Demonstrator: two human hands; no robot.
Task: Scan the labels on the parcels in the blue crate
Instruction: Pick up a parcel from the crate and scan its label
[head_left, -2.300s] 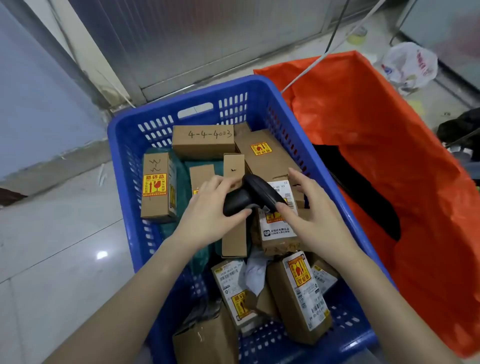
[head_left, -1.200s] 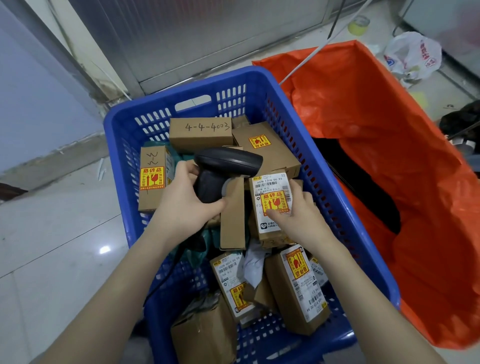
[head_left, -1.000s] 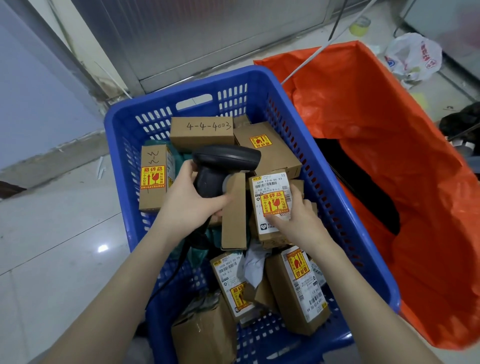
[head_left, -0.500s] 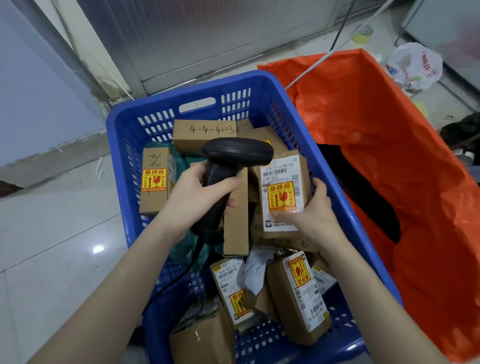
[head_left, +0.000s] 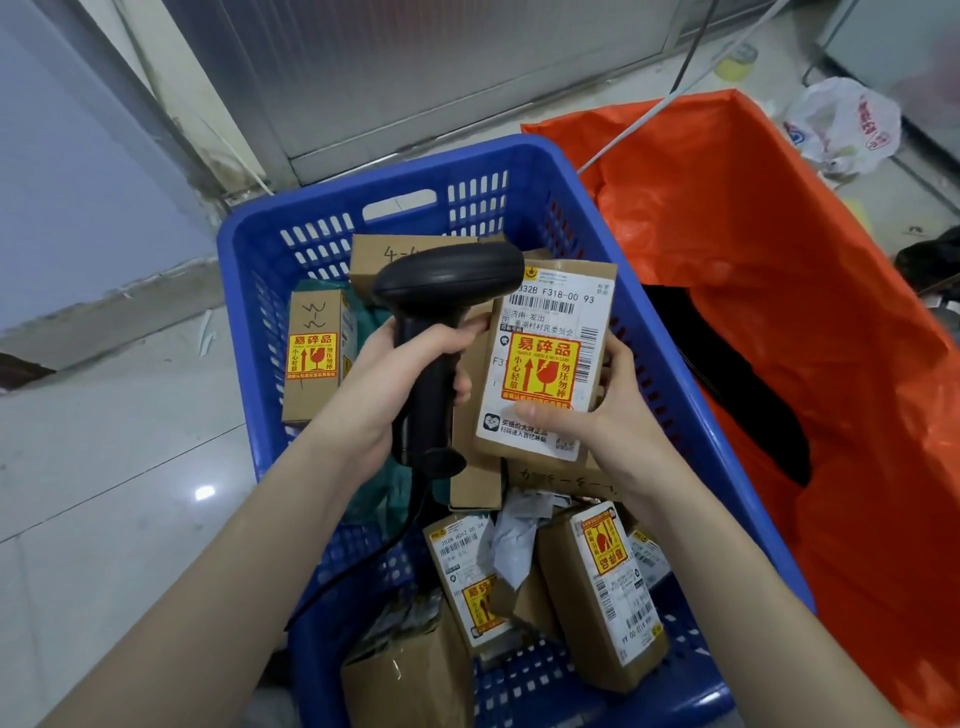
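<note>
The scan is likely going to miss: the scanner (head_left: 441, 332), which the left hand (head_left: 395, 384) is gripping by the handle, is sitting beside the label, and the red-and-yellow sticker (head_left: 540, 371) is covering part of the print. The right hand (head_left: 597, 415) is pinching a brown parcel (head_left: 545, 364) above the blue crate (head_left: 649, 364), white label facing up.

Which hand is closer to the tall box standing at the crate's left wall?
Left. The left hand, gripping the scanner, is just right of the tall box; the right hand holds a parcel farther right.
</note>
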